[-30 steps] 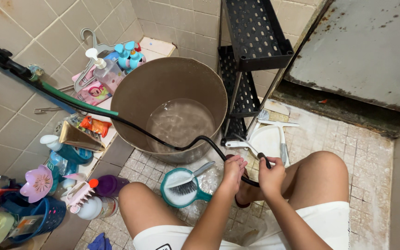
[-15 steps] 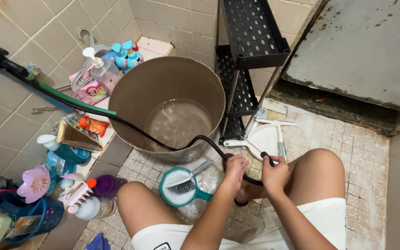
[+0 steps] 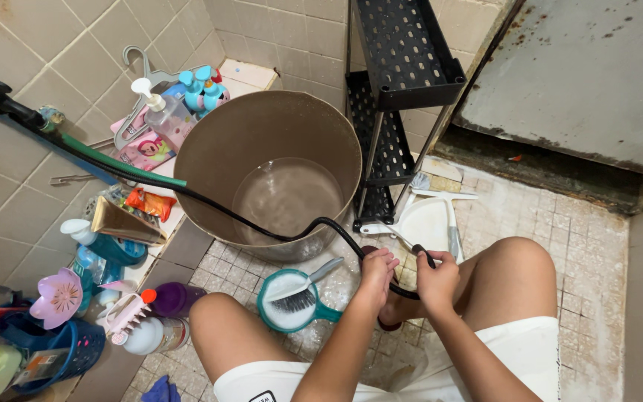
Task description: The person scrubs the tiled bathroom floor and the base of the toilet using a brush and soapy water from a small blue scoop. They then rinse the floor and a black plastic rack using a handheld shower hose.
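I squat on the tiled floor with both hands between my knees. My right hand grips the end of a black hose, whose tip pokes up above the fist. My left hand is curled over the same hose where it loops low in front of my foot. The hose runs back over the rim of a large brown bucket to a green hose piece at the left wall. The bucket holds a little water. A teal dipper with a brush in it lies just left of my left hand.
A black tiered rack stands right of the bucket, with a white dustpan at its foot. Bottles, a hanger and toiletries crowd the ledge on the left. A blue basket sits at lower left. A rusty metal door fills the upper right.
Both hands have stayed on the hose and shifted only slightly. The hose tip above my right fist has tilted a little.
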